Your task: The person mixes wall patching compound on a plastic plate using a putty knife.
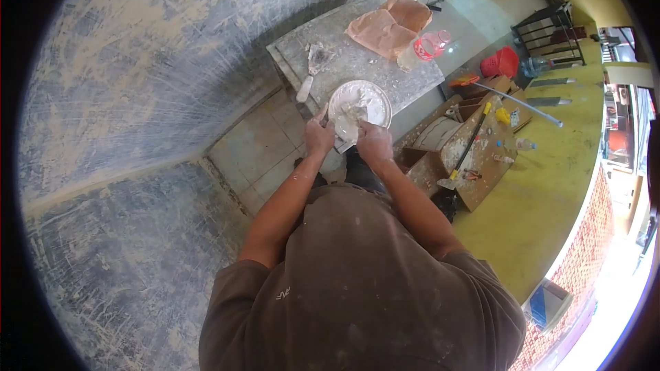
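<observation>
My left hand [319, 135] grips the near left rim of a round white plate [386, 98], thumb toward the inside. White paste [375, 105] is spread in the plate. My right hand [375, 143] is closed around the handle of a putty knife [355, 112], whose blade rests in the paste; its handle is mostly hidden by the fingers. Both hands have white smears. Beyond the plate, a second putty knife [306, 88] with a pale handle and a paste-covered blade lies on the dusty table [344, 62].
An opened paper bag [385, 34] and a plastic bottle with a red label [430, 47] are on the table's far side. Rough plastered walls [151, 55] stand at left. At right are a cardboard box [423, 168], a long-handled tool [474, 139], and a red bucket [500, 62].
</observation>
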{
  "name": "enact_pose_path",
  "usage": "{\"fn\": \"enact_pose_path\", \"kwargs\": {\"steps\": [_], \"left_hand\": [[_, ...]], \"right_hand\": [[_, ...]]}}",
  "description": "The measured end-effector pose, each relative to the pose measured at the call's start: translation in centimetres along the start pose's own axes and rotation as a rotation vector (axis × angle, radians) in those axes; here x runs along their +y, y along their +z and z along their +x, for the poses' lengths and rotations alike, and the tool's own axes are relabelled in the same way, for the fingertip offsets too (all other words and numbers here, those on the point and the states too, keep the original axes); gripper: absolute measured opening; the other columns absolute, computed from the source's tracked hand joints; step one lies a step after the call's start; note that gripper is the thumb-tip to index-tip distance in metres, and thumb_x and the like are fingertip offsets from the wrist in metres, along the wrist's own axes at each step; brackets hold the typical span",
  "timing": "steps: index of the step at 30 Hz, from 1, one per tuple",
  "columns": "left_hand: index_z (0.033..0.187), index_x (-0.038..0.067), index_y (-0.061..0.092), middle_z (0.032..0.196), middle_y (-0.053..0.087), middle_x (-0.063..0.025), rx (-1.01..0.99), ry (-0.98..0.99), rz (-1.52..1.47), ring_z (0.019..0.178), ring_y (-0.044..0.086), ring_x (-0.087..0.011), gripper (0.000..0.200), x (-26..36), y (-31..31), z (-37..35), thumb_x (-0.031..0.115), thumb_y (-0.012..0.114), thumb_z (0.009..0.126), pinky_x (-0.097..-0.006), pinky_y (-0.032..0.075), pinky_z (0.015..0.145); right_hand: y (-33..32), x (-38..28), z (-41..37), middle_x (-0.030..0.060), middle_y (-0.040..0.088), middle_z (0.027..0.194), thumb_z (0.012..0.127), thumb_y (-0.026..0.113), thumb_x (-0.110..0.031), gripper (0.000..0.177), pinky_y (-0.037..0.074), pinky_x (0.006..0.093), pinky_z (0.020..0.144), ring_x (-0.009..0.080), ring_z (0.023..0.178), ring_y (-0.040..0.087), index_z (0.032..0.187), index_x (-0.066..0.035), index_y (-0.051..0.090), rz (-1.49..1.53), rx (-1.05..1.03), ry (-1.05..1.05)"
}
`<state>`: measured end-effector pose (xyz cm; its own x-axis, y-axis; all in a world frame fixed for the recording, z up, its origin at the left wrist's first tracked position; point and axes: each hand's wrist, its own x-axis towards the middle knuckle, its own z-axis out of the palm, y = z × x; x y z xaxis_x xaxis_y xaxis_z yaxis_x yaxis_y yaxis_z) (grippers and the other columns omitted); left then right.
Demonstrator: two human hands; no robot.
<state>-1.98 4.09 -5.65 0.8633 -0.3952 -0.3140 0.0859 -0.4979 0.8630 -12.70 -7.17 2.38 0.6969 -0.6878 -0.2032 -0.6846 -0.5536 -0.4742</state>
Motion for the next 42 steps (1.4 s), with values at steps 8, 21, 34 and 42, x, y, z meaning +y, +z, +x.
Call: {"fn": "enact_pose_path", "kwargs": {"steps": [8, 21, 34, 42], "left_hand": [[0.133, 0.018, 0.059, 0.085, 0.068, -0.0178, 0.021, 0.047, 0.145, 0.079, 0.065, -0.0310, 0.051, 0.2, -0.3, -0.7, 0.020, 0.066, 0.083, -0.0410, 0.051, 0.078], [0.134, 0.017, 0.058, 0.080, 0.067, -0.0152, -0.060, -0.059, -0.001, 0.074, 0.066, -0.0228, 0.051, -0.2, -0.2, 0.1, 0.012, 0.065, 0.084, -0.0388, 0.052, 0.074], [0.136, 0.013, 0.056, 0.084, 0.067, -0.0133, -0.058, 0.074, 0.033, 0.062, 0.067, -0.0169, 0.048, -3.8, 1.0, 1.4, 0.007, 0.062, 0.089, -0.0310, 0.055, 0.053], [0.135, 0.012, 0.057, 0.091, 0.066, -0.0190, -0.051, 0.080, 0.086, 0.071, 0.068, -0.0282, 0.048, -0.1, -0.6, 0.1, 0.010, 0.062, 0.088, -0.0395, 0.055, 0.067]], "right_hand": [[3.1, 1.5, 2.0, 0.0240, 0.067, 0.088, 0.089, 0.051, -0.020, 0.028, 0.052, 0.0508, 0.077, 0.0424, 0.081, 0.066, 0.108, -0.013, 0.071, -0.136, -0.025, -0.104], [-0.9, 0.6, -1.0, 0.0234, 0.068, 0.093, 0.089, 0.057, -0.019, 0.026, 0.052, 0.0483, 0.081, 0.0409, 0.087, 0.066, 0.108, -0.012, 0.072, -0.018, -0.024, -0.057], [-3.3, -3.0, 2.7, 0.0252, 0.067, 0.090, 0.088, 0.054, -0.019, 0.026, 0.051, 0.0501, 0.084, 0.0420, 0.086, 0.066, 0.102, -0.011, 0.074, -0.161, -0.130, -0.047], [-2.9, 2.4, -1.4, 0.0217, 0.069, 0.095, 0.087, 0.058, -0.021, 0.025, 0.050, 0.0477, 0.088, 0.0411, 0.092, 0.065, 0.105, -0.014, 0.074, -0.186, -0.109, 0.026]]}}
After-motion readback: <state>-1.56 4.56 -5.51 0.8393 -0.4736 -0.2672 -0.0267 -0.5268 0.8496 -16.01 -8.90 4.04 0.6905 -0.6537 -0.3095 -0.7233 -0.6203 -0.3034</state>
